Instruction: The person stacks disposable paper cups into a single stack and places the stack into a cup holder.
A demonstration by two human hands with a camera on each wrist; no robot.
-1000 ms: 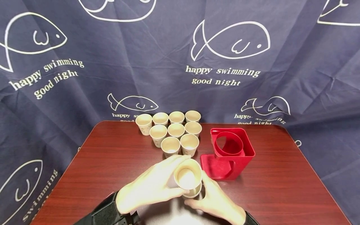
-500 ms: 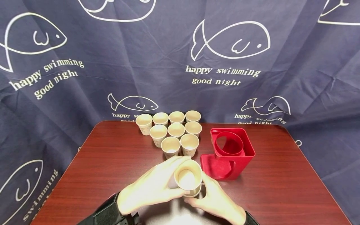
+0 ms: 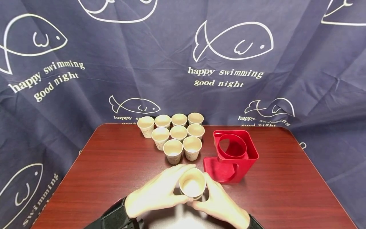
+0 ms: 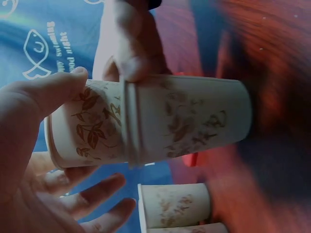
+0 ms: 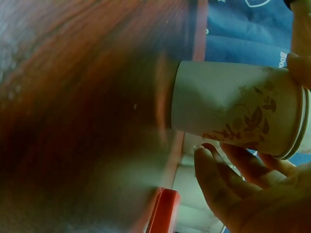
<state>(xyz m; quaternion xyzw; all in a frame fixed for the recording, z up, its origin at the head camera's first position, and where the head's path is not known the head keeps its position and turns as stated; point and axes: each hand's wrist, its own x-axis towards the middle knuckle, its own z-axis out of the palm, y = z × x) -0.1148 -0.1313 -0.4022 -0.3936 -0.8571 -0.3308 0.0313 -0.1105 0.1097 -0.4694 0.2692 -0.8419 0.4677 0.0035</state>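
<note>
My left hand (image 3: 161,190) holds a white paper cup (image 4: 97,126) with a brown leaf print, thumb on one side and fingers on the other. This cup sits partly inside the paper cups (image 4: 194,116) below it, whose rims are stacked close together. My right hand (image 3: 220,202) grips those lower cups just under their rims, with thumb and fingers on opposite sides. From above, the upper cup (image 3: 192,187) hides nearly all of the lower ones. I cannot tell whether the lower base touches the table.
Several upright paper cups (image 3: 178,132) stand in rows toward the table's back edge. A red plastic holder (image 3: 238,159) with a round ring is right of my hands. Behind the wooden table (image 3: 286,184) hangs a blue curtain (image 3: 171,47) with white fish prints.
The upper cup has moved down and toward me into the lower cups, together with my left hand. Less of the lower rim shows now. My right hand has stayed in about the same place.
</note>
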